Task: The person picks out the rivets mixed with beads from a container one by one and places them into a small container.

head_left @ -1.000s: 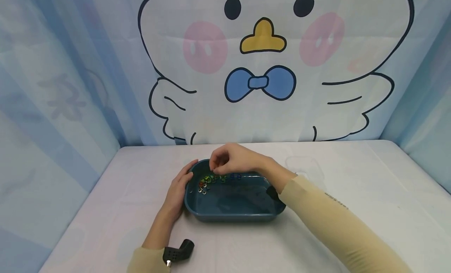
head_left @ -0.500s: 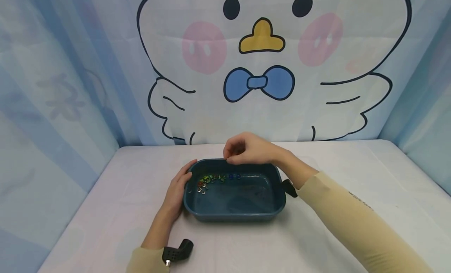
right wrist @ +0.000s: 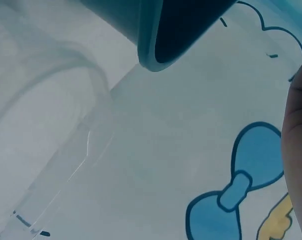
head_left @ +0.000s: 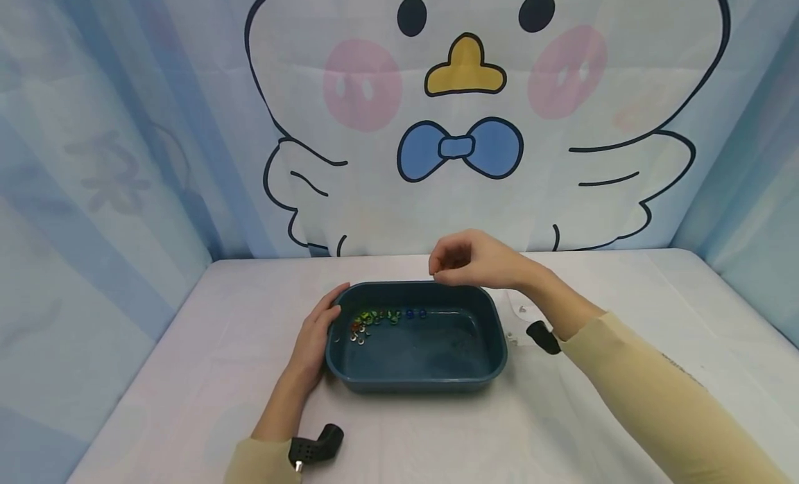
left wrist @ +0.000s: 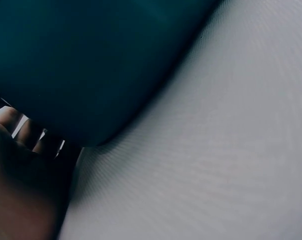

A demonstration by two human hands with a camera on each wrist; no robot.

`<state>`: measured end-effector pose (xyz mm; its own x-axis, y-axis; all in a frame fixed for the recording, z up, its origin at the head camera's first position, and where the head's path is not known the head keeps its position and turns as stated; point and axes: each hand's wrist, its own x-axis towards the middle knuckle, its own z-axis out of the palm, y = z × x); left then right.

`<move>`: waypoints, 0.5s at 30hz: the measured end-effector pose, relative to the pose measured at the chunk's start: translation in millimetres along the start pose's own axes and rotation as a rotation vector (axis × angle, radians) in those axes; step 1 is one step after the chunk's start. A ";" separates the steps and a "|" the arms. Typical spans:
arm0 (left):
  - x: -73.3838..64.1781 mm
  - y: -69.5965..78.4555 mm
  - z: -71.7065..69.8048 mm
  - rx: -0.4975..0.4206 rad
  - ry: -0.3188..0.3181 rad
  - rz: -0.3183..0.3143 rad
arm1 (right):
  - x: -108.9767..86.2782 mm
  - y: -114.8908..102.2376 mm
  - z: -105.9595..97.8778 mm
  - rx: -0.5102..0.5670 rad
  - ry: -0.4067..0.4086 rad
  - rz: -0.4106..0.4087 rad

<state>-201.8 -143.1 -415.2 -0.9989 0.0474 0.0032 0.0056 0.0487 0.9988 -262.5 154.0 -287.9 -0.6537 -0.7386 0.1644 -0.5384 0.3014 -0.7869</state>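
Observation:
My left hand (head_left: 310, 342) holds the left end of a dark blue-green rectangular tray (head_left: 417, 385), its thumb at the rim and the fingers along the outer wall. In the left wrist view the fingers (left wrist: 30, 134) show below the tray's wall (left wrist: 91, 75). Small green, orange and blue beads (head_left: 374, 317) lie in the tray's back left part, with a few silver ones. My right hand (head_left: 477, 261) hovers over the back rim, fingers curled and fingertips together. I cannot tell whether something small is pinched there. The right wrist view catches only part of that hand (right wrist: 297, 135).
A clear plastic container (head_left: 523, 309) stands right of the tray, partly behind the right forearm; its rounded edge (right wrist: 98, 75) fills the left of the right wrist view. A white cloth covers the table (head_left: 187, 345). A curtain (head_left: 462, 213) with a cartoon bird hangs behind.
My right hand has risen from above the beads and moved right along the tray's back rim, fingers still curled. The left hand and tray have stayed in place.

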 end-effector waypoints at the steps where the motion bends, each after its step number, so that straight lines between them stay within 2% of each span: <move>1: 0.2 -0.2 0.1 0.000 0.000 0.002 | -2.1 0.9 -1.4 0.002 0.008 0.002; 15: -1.5 0.5 1.5 0.005 0.008 0.011 | -34.6 18.4 -22.7 -0.022 0.086 0.084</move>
<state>-200.3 -141.7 -414.7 -0.9991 0.0396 0.0149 0.0170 0.0532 0.9984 -261.8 198.8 -294.6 -0.7397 -0.6561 0.1498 -0.4907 0.3735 -0.7872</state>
